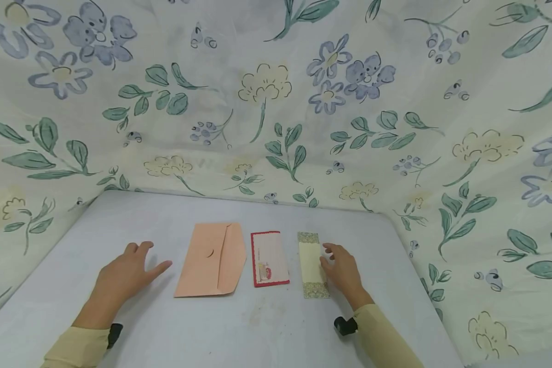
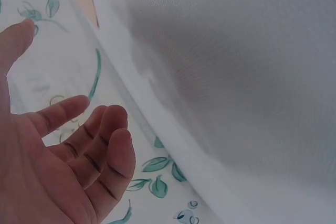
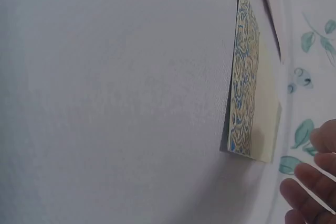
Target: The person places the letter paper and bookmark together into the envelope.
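Observation:
A peach envelope (image 1: 200, 260) with its flap to the right lies on the white table. Beside it is a red-bordered card (image 1: 270, 258) with a small picture near its lower edge. Farther right lies a cream paper strip (image 1: 312, 263) with patterned ends; the right wrist view shows its patterned end (image 3: 243, 77) close up. My left hand (image 1: 124, 273) hovers left of the envelope, fingers loosely bent and holding nothing. My right hand (image 1: 342, 268) is at the strip's right edge, fingers relaxed; whether they touch it I cannot tell. In the left wrist view the left palm (image 2: 63, 166) is bare.
The white table (image 1: 202, 332) has a faint brownish stain in front of the card. A floral cloth (image 1: 276, 102) hangs behind and along both sides. Dark wrist devices, one a black camera (image 1: 345, 325), sit at the sleeve cuffs.

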Available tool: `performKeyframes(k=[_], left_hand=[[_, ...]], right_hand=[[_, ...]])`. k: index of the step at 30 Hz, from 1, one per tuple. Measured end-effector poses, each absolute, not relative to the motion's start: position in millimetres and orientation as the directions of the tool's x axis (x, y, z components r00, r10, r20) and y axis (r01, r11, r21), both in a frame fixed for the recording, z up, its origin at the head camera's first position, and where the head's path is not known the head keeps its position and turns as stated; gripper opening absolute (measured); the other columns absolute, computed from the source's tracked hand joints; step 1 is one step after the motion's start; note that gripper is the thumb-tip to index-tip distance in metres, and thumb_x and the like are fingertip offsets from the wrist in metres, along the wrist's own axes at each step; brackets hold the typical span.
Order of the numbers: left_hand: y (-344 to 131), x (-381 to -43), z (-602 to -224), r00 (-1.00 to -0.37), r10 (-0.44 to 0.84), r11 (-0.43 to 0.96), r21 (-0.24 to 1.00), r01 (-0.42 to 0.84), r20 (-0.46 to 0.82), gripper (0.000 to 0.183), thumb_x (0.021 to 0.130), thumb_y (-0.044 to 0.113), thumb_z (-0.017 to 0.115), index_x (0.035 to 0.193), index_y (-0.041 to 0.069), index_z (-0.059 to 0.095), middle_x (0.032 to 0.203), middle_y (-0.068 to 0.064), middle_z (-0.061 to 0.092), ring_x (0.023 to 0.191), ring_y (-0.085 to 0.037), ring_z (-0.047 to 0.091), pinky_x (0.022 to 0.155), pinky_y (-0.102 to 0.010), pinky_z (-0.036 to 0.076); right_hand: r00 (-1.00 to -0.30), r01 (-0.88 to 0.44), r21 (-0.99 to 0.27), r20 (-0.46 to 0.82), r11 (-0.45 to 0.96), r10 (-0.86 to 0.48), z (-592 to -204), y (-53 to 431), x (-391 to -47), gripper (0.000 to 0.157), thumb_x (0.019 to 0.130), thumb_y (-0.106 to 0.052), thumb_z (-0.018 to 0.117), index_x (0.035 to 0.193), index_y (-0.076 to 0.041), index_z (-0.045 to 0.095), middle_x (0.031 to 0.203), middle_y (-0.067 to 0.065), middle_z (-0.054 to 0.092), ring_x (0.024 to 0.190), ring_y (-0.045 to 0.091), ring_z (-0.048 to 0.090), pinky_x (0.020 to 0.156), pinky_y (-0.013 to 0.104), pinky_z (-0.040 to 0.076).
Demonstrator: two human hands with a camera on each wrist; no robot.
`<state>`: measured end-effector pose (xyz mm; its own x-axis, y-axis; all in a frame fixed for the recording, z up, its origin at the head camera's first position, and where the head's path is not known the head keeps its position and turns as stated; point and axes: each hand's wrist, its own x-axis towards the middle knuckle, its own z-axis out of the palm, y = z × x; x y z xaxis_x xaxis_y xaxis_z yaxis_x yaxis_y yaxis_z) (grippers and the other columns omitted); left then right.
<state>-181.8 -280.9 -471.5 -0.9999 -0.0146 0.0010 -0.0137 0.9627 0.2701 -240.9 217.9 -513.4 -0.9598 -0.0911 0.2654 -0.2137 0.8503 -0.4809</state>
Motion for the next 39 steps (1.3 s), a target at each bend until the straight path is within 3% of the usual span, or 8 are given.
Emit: performKeyframes(k=[11,29,39], left_hand=[[-271.9,-183.8,-472.9,-0.998,-0.034,0.948,0.314,-0.047,-0.047,0.09,0.093,0.065,0.06,0.135,-0.012,0.04,0.121,-0.04,0.048,0.08,-0.04,0.063,0.064,-0.054,0.054],[-257.9,-181.8,-478.9,-0.999,0.0,0.941,0.338,0.012,0.036,0.081,0.093,0.058,0.065,0.128,-0.013,0.046,0.119,-0.038,0.053,0.098,-0.049,0.06,0.071,-0.06,0.053],[-252.5,-182.6,-479.8,-0.999,0.014,0.94,0.34,0.029,0.046,0.08,0.093,0.059,0.064,0.126,-0.012,0.047,0.116,-0.035,0.055,0.095,-0.047,0.061,0.07,-0.058,0.053]], right_hand=[[-0.955,-0.264,-0.494,0.255,0.828,-0.153,-511.8,205.5,-239.3,0.04,0.095,-0.016,0.071,0.132,-0.005,0.064,0.113,0.01,0.07,0.098,0.027,0.067,0.088,0.05,0.052],[-0.956,-0.283,-0.537,0.226,0.795,-0.188,-508.7,179.2,-236.1,0.038,0.096,-0.013,0.07,0.132,-0.006,0.064,0.112,0.009,0.07,0.097,0.025,0.067,0.084,0.046,0.054],[-0.954,-0.293,-0.525,0.218,0.799,-0.207,-509.4,167.8,-238.8,0.039,0.095,-0.016,0.072,0.133,-0.007,0.063,0.111,0.006,0.07,0.095,0.022,0.066,0.079,0.041,0.055]])
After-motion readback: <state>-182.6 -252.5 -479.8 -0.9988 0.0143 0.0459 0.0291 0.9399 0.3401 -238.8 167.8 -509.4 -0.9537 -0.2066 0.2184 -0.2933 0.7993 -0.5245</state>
